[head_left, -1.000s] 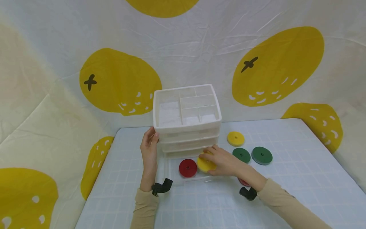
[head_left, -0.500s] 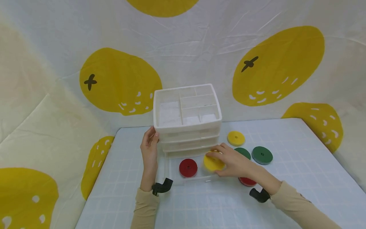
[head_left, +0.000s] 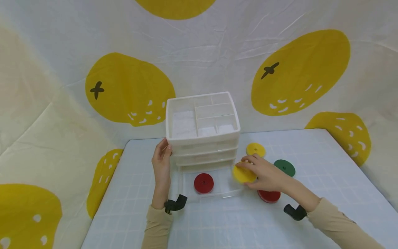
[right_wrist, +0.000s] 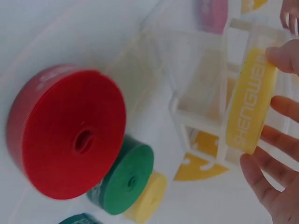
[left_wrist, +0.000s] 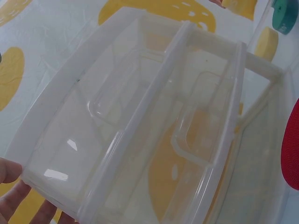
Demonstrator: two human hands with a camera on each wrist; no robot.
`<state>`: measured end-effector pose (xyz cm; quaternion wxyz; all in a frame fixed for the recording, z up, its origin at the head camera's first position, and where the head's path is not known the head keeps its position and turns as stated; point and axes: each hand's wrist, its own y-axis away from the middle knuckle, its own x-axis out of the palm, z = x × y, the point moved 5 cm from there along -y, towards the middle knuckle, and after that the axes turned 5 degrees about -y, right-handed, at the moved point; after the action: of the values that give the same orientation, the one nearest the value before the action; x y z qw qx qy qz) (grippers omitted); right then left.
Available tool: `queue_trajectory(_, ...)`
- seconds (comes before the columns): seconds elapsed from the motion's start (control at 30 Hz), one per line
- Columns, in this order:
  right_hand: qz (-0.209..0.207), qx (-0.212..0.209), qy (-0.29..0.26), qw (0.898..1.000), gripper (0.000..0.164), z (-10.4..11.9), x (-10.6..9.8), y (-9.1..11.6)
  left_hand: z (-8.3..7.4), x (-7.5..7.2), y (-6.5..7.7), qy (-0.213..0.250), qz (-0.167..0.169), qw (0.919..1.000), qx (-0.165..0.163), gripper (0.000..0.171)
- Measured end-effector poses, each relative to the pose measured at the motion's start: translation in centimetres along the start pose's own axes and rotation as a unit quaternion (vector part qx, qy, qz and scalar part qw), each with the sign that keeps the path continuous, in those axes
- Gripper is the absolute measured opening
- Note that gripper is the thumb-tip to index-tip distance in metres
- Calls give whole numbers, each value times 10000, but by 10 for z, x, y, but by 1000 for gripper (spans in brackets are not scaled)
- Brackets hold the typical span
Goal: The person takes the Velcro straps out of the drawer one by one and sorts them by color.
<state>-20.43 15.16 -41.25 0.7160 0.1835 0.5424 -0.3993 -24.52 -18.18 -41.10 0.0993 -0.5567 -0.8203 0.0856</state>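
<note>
My right hand [head_left: 265, 175] pinches a yellow tape roll [head_left: 243, 174] between thumb and fingers, over the right edge of the pulled-out clear bottom drawer [head_left: 219, 195]. Raised white lettering shows on the rim of that yellow tape roll [right_wrist: 251, 100] in the right wrist view. Inside the drawer, towards its left, lies a red tape roll [head_left: 203, 183]. The drawer belongs to a white drawer unit [head_left: 203, 141] with a divided top tray. My left hand [head_left: 161, 162] rests against the unit's left front corner, thumb and fingertips touching it just under the top rim.
Right of the unit, on the table [head_left: 214, 224], lie another yellow roll [head_left: 255, 149], a green roll [head_left: 284, 167] and a red roll [head_left: 269, 196]. A second green roll [right_wrist: 128, 179] shows in the right wrist view. A patterned cloth [head_left: 214, 62] hangs behind the table.
My right hand has carried the yellow tape roll rightwards, from beside the red roll to the drawer's right edge. The left hand stays at the unit's corner.
</note>
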Motion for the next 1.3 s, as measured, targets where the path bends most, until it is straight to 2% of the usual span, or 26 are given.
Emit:
queue_trajectory(0.3, -242, 336, -282, 9987, 57, -34, -4, 12, 0, -2, 1, 14, -37, 10000, 8, 36)
queue_trajectory(0.67, -391, 944, 88, 9947, 58, -79, -7, 21, 1, -2, 0, 62, 60, 9999, -95, 37)
queue_trajectory(0.97, -517, 1431, 71, 9883, 59, -118, -7, 23, -26, 1, 10, -81, 146, 9998, -76, 36)
queue_trajectory(1.03, -531, 1549, 51, 9865, 59, -126, -6, 23, -26, 2, 10, -87, 146, 9998, -92, 36)
queue_trajectory(1.1, -530, 1695, -14, 9841, 60, -135, -5, 24, -23, 2, 9, -82, 145, 9998, -121, 36)
queue_trajectory(1.3, -537, 2065, -284, 9766, 60, -154, -3, 24, -1, 0, -1, 30, 128, 9997, -181, 36)
